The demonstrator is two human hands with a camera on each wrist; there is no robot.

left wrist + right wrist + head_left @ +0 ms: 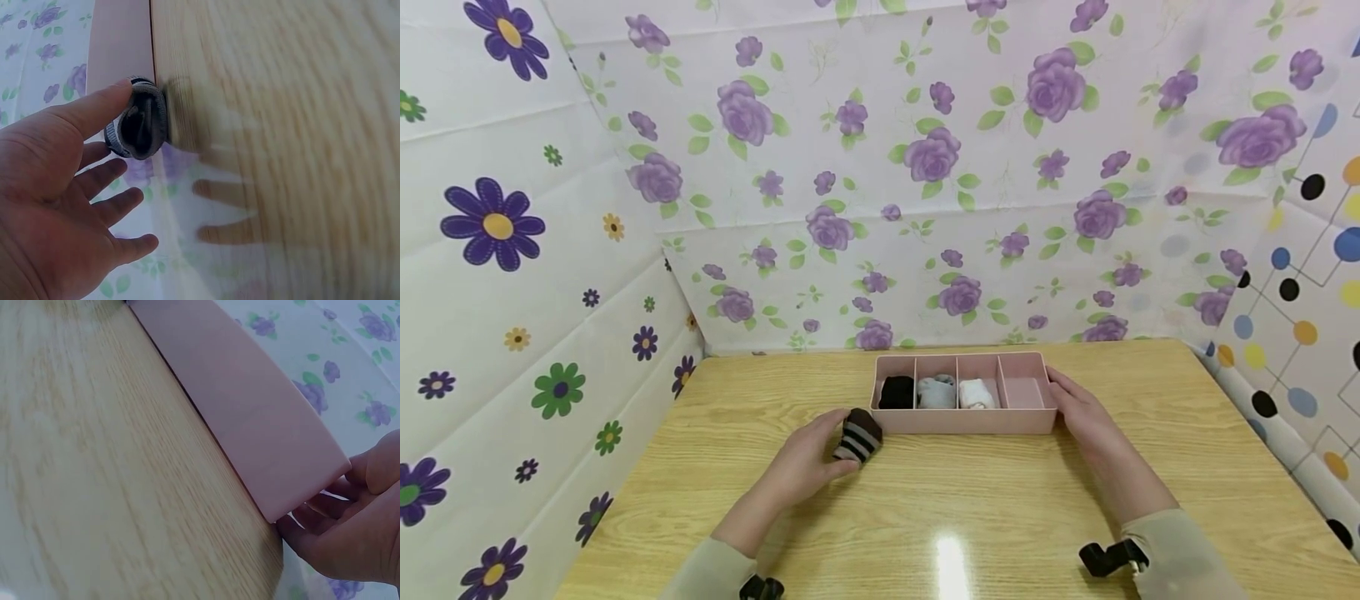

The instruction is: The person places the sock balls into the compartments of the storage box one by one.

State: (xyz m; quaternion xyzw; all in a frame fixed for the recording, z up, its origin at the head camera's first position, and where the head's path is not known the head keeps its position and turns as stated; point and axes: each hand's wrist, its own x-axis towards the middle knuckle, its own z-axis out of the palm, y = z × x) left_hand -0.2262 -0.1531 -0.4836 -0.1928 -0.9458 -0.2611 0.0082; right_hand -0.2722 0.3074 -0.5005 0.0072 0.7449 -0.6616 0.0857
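My left hand holds a rolled dark sock with grey stripes just off the table, by the front left corner of a pink divided box. In the left wrist view, the thumb lies against the rolled sock, while the other fingers spread below it. My right hand grips the box's right end, its fingertips at the end wall and rim. From left to right, the compartments hold a black sock roll, a grey one and a white one. The rightmost compartment shows bare pink bottom.
The box stands on a wooden table, near its back edge. A floral cloth hangs behind the table, with patterned cloths along the left and right sides. Each sleeve has a black wrist mount near the cuff.
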